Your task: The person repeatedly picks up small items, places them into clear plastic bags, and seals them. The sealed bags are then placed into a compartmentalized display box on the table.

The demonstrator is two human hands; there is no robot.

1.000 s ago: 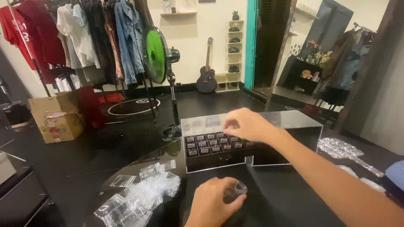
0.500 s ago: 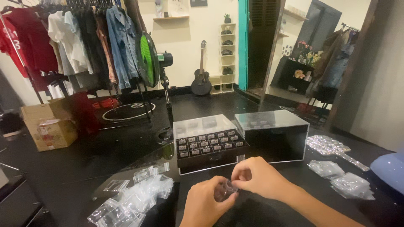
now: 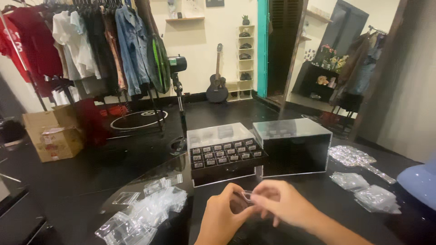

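My left hand (image 3: 221, 220) and my right hand (image 3: 280, 206) meet low in the view over a black tabletop (image 3: 313, 190). Together they pinch a small clear plastic bag (image 3: 247, 196) between their fingertips. What is inside the bag is too small to tell. Just beyond the hands stands a black tray of small compartments (image 3: 225, 155) filled with little dark items, with a clear lid leaning behind it. A closed clear-topped black box (image 3: 293, 145) sits to the tray's right.
A heap of small clear bags (image 3: 141, 213) lies at the left. More clear bags (image 3: 363, 188) lie at the right, near a blue object (image 3: 420, 181). Beyond are a clothes rack (image 3: 91, 50), a fan stand (image 3: 178, 90), cardboard boxes (image 3: 52, 131) and a guitar (image 3: 217, 86).
My right hand left the compartment tray and came back to my left hand. Both hands now hold the small clear bag together. The view shifted leftward.
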